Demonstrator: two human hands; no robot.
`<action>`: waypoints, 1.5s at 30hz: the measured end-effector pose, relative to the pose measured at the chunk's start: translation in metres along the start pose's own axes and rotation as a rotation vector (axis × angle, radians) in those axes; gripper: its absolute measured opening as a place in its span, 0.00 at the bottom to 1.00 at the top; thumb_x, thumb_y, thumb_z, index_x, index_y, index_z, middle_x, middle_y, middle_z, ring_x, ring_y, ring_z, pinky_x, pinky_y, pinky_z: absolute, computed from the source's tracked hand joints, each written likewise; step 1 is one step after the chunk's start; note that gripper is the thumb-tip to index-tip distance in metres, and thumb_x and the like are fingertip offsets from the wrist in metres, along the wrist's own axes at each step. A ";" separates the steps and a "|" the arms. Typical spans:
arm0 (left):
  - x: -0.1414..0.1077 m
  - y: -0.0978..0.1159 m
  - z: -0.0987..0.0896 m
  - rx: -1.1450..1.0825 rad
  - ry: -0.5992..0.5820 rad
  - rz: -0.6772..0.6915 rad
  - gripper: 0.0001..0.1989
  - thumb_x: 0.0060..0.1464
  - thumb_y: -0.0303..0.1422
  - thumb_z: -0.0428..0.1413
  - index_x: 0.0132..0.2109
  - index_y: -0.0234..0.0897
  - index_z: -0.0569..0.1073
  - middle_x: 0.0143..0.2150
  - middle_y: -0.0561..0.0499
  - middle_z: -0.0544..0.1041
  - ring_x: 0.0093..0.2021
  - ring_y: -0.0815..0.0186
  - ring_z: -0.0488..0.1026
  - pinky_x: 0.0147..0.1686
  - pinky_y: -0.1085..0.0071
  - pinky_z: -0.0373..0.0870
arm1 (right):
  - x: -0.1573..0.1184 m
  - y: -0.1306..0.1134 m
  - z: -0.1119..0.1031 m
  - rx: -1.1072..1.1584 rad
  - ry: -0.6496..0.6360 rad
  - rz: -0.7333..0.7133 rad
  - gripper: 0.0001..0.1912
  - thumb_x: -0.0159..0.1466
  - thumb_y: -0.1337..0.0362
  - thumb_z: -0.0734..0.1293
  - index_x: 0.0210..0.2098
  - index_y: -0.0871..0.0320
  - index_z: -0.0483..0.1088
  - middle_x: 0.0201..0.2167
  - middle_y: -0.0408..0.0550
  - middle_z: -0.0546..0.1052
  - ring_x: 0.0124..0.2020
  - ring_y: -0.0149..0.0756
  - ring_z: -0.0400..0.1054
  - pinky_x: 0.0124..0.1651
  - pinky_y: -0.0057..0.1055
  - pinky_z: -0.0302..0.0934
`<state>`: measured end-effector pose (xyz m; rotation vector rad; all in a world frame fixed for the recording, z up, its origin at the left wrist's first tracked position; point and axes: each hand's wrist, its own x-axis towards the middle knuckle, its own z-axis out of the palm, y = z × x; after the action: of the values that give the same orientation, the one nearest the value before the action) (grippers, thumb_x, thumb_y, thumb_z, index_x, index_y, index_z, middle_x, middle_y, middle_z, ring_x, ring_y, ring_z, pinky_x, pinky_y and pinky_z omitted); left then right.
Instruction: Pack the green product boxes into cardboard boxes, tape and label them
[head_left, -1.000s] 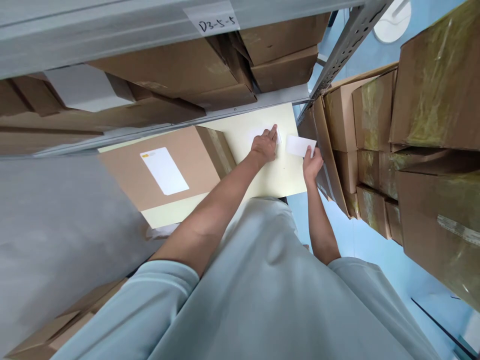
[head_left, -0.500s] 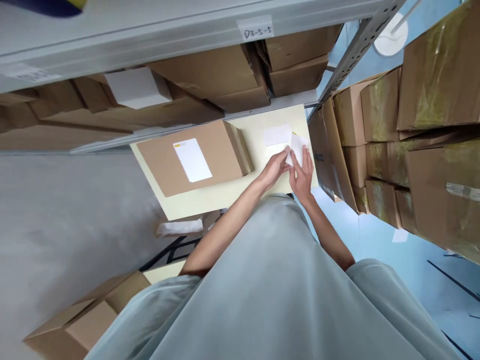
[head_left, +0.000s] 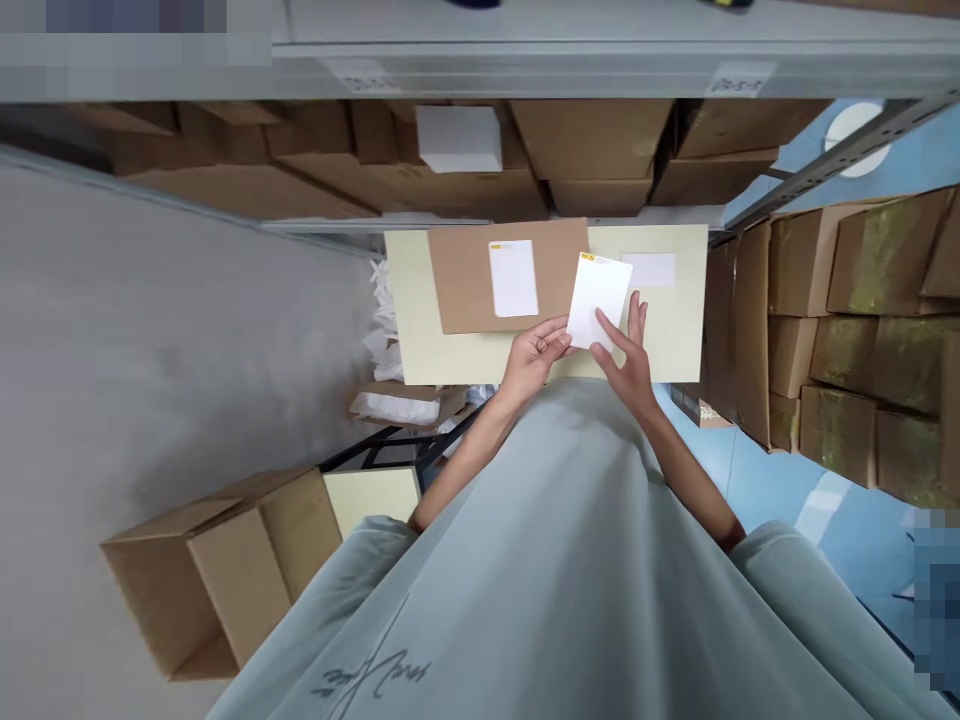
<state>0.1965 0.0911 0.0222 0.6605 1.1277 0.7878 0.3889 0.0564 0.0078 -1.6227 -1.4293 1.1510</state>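
My left hand (head_left: 531, 355) pinches the lower left corner of a white label sheet (head_left: 597, 305) with a small yellow-orange mark at its top left. Fingers spread, my right hand (head_left: 628, 358) rests its index finger and thumb on the sheet's lower right part. The sheet is held above a pale yellow table (head_left: 656, 335), overlapping the right end of a flat-lying cardboard box (head_left: 465, 285). On that box lies another white label sheet (head_left: 514, 278) with a similar mark. A blank white paper (head_left: 652, 269) lies on the table beyond my right hand.
A metal shelf (head_left: 525, 65) with several cardboard boxes (head_left: 592, 130) runs behind the table. More taped boxes (head_left: 855, 340) are stacked to the right. An opened carton (head_left: 225, 570) stands at lower left, and white packing material (head_left: 394, 408) lies beside the table.
The held sheet has gone from tilted and partly covered by both hands to spread out facing me. My right hand's fingers have opened wider. The camera view has turned.
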 end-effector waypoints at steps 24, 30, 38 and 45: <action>-0.063 0.059 -0.193 0.039 0.086 0.156 0.23 0.49 0.52 0.77 0.43 0.39 0.88 0.43 0.41 0.88 0.53 0.41 0.88 0.61 0.44 0.83 | 0.008 -0.134 0.160 0.211 -0.116 0.074 0.36 0.71 0.32 0.72 0.70 0.43 0.78 0.71 0.40 0.78 0.78 0.53 0.66 0.80 0.56 0.65; -0.067 0.068 -0.212 0.018 0.042 0.218 0.25 0.48 0.54 0.77 0.41 0.38 0.87 0.40 0.43 0.88 0.47 0.48 0.88 0.56 0.51 0.85 | 0.005 -0.147 0.180 0.250 -0.112 0.083 0.37 0.70 0.32 0.73 0.70 0.43 0.78 0.72 0.39 0.77 0.81 0.52 0.62 0.83 0.55 0.59; -0.064 0.061 -0.233 0.002 0.023 0.281 0.21 0.50 0.51 0.76 0.40 0.38 0.86 0.40 0.45 0.88 0.44 0.55 0.87 0.51 0.59 0.84 | 0.008 -0.155 0.205 0.214 -0.097 0.116 0.37 0.68 0.32 0.74 0.68 0.44 0.79 0.73 0.43 0.76 0.83 0.51 0.58 0.86 0.54 0.52; -0.063 0.064 -0.246 0.110 0.049 0.471 0.13 0.58 0.45 0.72 0.39 0.40 0.86 0.43 0.47 0.87 0.44 0.60 0.85 0.46 0.66 0.83 | 0.004 -0.163 0.208 -0.106 0.065 -0.065 0.24 0.72 0.40 0.75 0.59 0.45 0.81 0.82 0.46 0.64 0.88 0.54 0.41 0.86 0.67 0.42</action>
<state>-0.0657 0.0922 0.0330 1.0245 1.0776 1.1514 0.1346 0.0747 0.0764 -1.6574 -1.5119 0.9925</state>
